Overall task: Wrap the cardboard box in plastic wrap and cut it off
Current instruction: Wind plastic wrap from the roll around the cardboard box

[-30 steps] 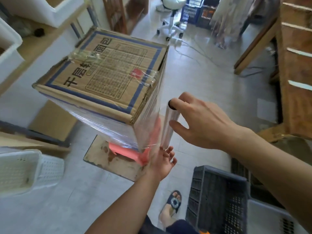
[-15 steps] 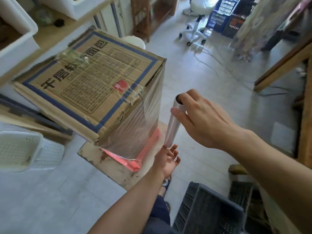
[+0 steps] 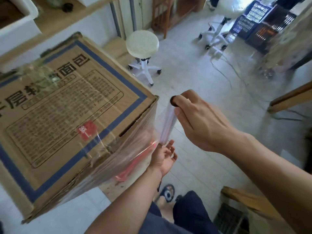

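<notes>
A tall brown cardboard box (image 3: 67,115) with a blue border and printed characters fills the left of the view; clear plastic wrap (image 3: 135,149) covers its side faces. Just right of its near corner stands the upright roll of plastic wrap (image 3: 167,125), with film stretched from it to the box. My right hand (image 3: 194,119) grips the roll's top end, fingers curled round it. My left hand (image 3: 164,157) is at the roll's bottom end, palm up, fingers loosely curled under it. The box stands on a wooden board (image 3: 118,186) with red marks.
A white round stool (image 3: 142,44) on wheels stands beyond the box, another white swivel chair (image 3: 219,31) further back. Dark crates (image 3: 256,26) stand at the far right. A wooden beam (image 3: 290,97) and wooden frame (image 3: 249,201) lie to my right. Shelves (image 3: 50,19) run along the left.
The view has shifted round the box, which now fills more of the left. Both hands keep the roll upright beside the box's corner, with film drawn across the side.
</notes>
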Tool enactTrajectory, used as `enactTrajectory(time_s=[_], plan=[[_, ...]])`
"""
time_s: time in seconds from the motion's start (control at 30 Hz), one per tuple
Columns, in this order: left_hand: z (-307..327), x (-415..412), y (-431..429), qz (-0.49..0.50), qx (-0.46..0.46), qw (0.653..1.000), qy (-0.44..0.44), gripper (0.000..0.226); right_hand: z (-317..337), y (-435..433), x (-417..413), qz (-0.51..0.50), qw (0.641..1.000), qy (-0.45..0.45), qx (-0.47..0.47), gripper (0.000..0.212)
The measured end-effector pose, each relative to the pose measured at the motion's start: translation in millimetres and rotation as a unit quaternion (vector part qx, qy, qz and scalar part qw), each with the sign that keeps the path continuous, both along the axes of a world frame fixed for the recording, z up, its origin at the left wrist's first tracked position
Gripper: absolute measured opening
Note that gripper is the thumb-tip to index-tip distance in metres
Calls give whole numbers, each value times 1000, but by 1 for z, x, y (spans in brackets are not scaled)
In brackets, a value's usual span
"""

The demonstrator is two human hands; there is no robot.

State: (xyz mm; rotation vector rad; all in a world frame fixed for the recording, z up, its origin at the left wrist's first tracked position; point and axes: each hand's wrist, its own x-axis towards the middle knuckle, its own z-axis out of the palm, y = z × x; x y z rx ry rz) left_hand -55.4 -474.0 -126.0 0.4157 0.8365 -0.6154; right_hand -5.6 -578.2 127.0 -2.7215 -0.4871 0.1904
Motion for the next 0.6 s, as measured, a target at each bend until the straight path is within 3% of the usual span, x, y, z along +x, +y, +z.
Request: enactTrajectory(time_s=[0.17, 0.43, 0.6], plan=[[-7, 19, -12, 40, 28, 999, 5, 45, -3, -5, 33, 69, 997, 20, -13, 29], [-11, 61, -27, 173, 67, 983, -5, 35, -10, -11, 89, 225, 974, 25, -27, 47], [-17, 83, -37, 268, 67, 961, -9, 45, -6, -15, 121, 303, 950, 56, -46, 40]])
